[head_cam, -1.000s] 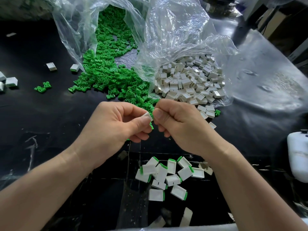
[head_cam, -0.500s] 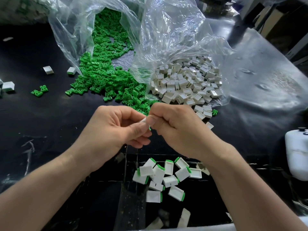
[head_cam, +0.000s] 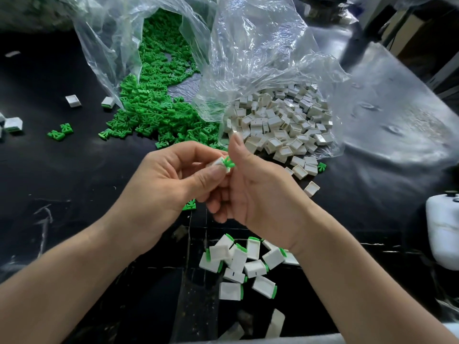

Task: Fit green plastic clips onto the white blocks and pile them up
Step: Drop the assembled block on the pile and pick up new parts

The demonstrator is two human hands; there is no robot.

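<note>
My left hand [head_cam: 169, 184] pinches a small white block [head_cam: 219, 163] between thumb and fingers at mid-frame. My right hand [head_cam: 258, 189] holds a green clip [head_cam: 229, 163] against the block's end, its thumb raised. A heap of loose green clips [head_cam: 154, 105] spills from a clear bag at upper left. Loose white blocks [head_cam: 280, 120] fill a second clear bag to its right. Below my hands lies a small pile of white blocks with green clips fitted [head_cam: 246, 264].
The black tabletop [head_cam: 74, 170] carries stray white blocks [head_cam: 73, 100] and green clips [head_cam: 60, 131] at far left. One green clip [head_cam: 189, 204] lies just under my left hand. A white container [head_cam: 442, 232] stands at the right edge. The crumpled clear bags [head_cam: 260, 50] rise behind.
My hands have parted a little: the right thumb has lifted and the green clip now shows at the end of the block. Both hands sit slightly lower and closer to the finished pile.
</note>
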